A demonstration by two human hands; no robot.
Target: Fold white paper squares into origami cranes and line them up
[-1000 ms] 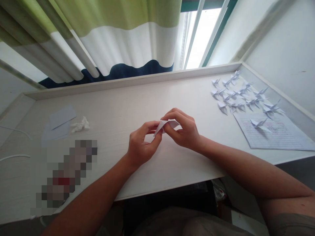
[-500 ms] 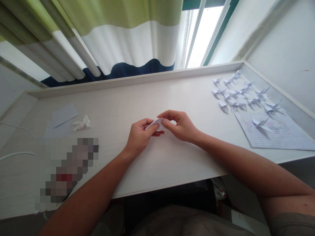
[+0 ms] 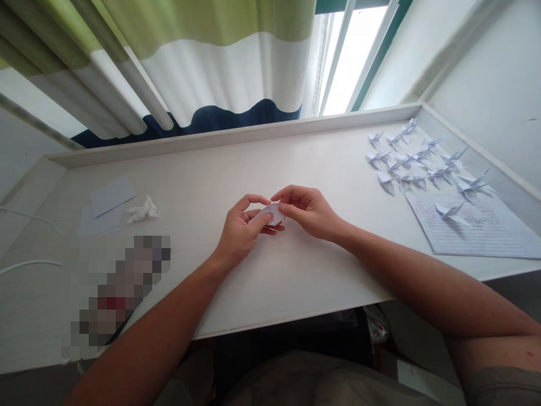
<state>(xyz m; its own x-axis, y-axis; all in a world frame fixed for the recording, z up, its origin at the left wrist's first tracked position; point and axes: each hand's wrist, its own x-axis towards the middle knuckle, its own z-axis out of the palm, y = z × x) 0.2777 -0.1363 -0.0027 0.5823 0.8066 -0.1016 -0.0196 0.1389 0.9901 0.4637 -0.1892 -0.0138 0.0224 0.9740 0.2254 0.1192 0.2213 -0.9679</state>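
Observation:
A small folded piece of white paper (image 3: 274, 213) is held between my two hands above the middle of the desk. My left hand (image 3: 243, 224) is closed on its left side, thumb on top and fingers beneath. On the right edge, my right hand (image 3: 307, 211) pinches the paper between thumb and fingers. The fingers hide part of the folds. Several white paper cranes (image 3: 422, 158) stand at the back right, and another crane (image 3: 450, 211) sits on a lined sheet of paper (image 3: 499, 239).
Flat white paper sheets (image 3: 112, 196) lie at the left beside a crumpled tissue (image 3: 142, 210). A blurred-out object (image 3: 122, 293) is near my left forearm. White cables (image 3: 31, 264) cross the left edge. A raised rim (image 3: 236, 135) borders the desk's back, below a curtain (image 3: 220, 67).
The left index finger has lifted and straightened a little along the paper's upper edge. The paper now lies flatter towards me. Both hands stay in nearly the same place.

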